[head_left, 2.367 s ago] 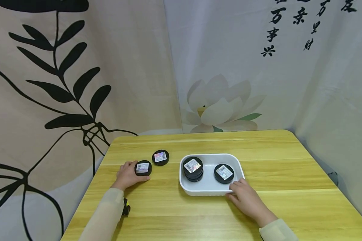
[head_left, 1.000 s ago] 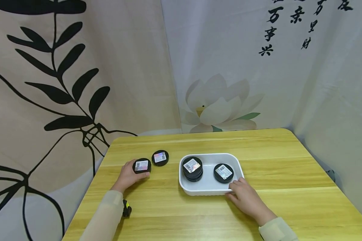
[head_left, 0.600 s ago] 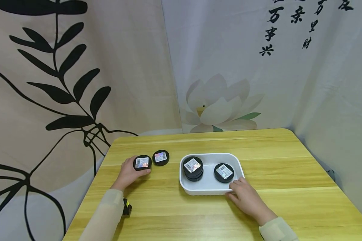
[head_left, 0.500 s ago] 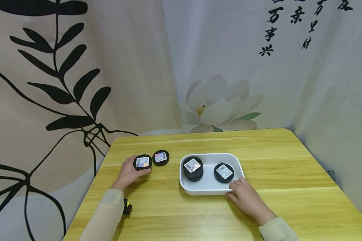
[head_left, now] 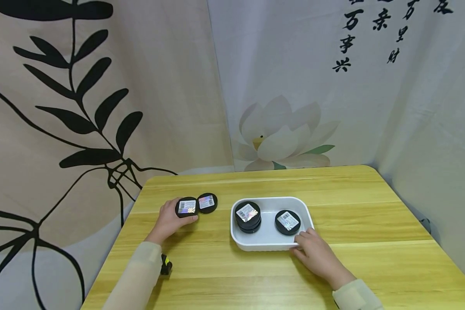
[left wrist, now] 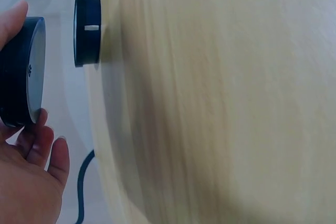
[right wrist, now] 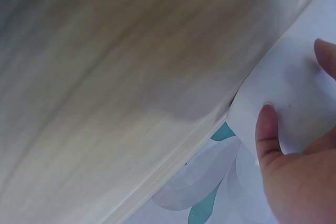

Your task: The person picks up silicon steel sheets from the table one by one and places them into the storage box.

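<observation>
My left hand holds a flat round black tub with a white barcode label on top, thumb on one side and fingers on the other. The left wrist view shows this tub raised off the table, its pale underside visible. Just right of it and farther back, a like round tub lies on the table. My right hand grips the front right rim of a white tray. Inside the tray are a stack of round black tubs at left and a single one at right.
The wooden table has rounded far corners. Behind it hangs a printed curtain with plant and flower patterns. A dark cable shows beyond the table edge in the left wrist view.
My left hand has raised the tub and shifted it slightly away and to the right, closer to the lone tub on the table. My right hand and the tray stay put.
</observation>
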{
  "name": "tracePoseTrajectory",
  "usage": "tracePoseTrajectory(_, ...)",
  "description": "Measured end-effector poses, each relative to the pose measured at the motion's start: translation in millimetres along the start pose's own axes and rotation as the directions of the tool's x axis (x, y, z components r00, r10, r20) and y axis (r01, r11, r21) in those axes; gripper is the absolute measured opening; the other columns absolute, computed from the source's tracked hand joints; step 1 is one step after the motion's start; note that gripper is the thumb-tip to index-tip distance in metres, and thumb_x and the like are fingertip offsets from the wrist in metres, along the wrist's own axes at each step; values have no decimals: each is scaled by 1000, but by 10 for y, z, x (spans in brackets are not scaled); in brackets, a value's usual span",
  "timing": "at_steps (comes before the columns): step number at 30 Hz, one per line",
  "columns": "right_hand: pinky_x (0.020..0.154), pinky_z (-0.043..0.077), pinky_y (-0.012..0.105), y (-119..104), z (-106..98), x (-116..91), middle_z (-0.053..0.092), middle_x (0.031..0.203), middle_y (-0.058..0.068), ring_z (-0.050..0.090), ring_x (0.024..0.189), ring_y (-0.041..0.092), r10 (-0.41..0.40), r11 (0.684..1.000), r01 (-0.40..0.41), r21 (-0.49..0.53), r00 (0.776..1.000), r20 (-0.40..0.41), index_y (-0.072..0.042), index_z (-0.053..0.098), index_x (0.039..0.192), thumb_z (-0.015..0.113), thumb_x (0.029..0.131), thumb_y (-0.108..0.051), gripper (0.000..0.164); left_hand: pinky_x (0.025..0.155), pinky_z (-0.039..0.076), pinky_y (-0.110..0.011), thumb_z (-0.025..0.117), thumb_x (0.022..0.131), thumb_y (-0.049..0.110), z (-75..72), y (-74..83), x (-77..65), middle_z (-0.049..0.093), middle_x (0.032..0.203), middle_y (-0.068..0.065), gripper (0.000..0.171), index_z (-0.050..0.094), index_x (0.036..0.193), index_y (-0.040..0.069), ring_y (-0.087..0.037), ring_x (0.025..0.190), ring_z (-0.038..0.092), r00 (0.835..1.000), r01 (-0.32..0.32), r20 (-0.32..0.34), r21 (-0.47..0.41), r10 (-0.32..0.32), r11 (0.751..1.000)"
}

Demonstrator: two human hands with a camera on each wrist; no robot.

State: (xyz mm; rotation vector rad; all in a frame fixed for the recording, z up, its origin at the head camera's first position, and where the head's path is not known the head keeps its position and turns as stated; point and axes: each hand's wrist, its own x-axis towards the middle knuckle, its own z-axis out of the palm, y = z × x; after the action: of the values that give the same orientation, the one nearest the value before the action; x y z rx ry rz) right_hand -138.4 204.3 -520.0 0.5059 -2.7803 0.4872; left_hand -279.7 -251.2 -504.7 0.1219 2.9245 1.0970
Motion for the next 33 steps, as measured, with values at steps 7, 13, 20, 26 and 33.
tracePoseTrajectory(7, 74, 43, 28, 13, 13, 0, 60, 82, -14, 42, 83, 7, -11, 1000, 11, -13, 1000, -9, -24, 64, 83, 82, 82, -27, 18, 110, 36, -63, 85, 72, 58, 9, 70, 2, 38, 151, -24, 110, 33, 153, 4, -41, 138, 34, 1000, -18, 20, -2, 18, 1000)
tracePoseTrajectory(13, 73, 42, 28, 3, 12, -4, 60, 81, -14, 42, 82, 8, -15, 1000, 15, -10, 999, -34, -23, 64, 81, 84, 80, -26, 20, 110, 37, -64, 87, 71, 56, 20, 145, -14, 39, 150, -22, 109, 35, 153, 6, -40, 137, 35, 999, -26, 23, -22, 27, 999)
tracePoseTrajectory(20, 73, 42, 28, -14, -6, 1, 60, 82, -14, 41, 82, 7, 8, 1000, -8, -4, 1000, 2, -22, 65, 83, 82, 82, -27, 17, 109, 39, -61, 87, 70, 56, 61, 232, -22, 42, 147, -20, 108, 37, 152, 8, -37, 134, 37, 999, -44, 25, -15, 44, 999)
tracePoseTrajectory(26, 72, 41, 27, -16, -5, 1, 59, 81, -14, 41, 82, 7, 11, 1000, -11, -4, 1000, 5, -22, 65, 83, 82, 82, -28, 17, 109, 39, -61, 89, 71, 51, 82, 315, -39, 43, 146, -18, 105, 38, 152, 9, -36, 134, 36, 998, -60, 21, -25, 61, 998)
tracePoseTrajectory(33, 71, 41, 27, -11, -8, 1, 58, 81, -14, 41, 82, 7, 11, 1000, -11, -3, 1000, 6, -23, 64, 82, 82, 82, -27, 18, 107, 40, -59, 90, 69, 51, 131, 378, -49, 47, 141, -15, 105, 39, 151, 10, -33, 131, 39, 996, -94, -3, -22, 94, 995)
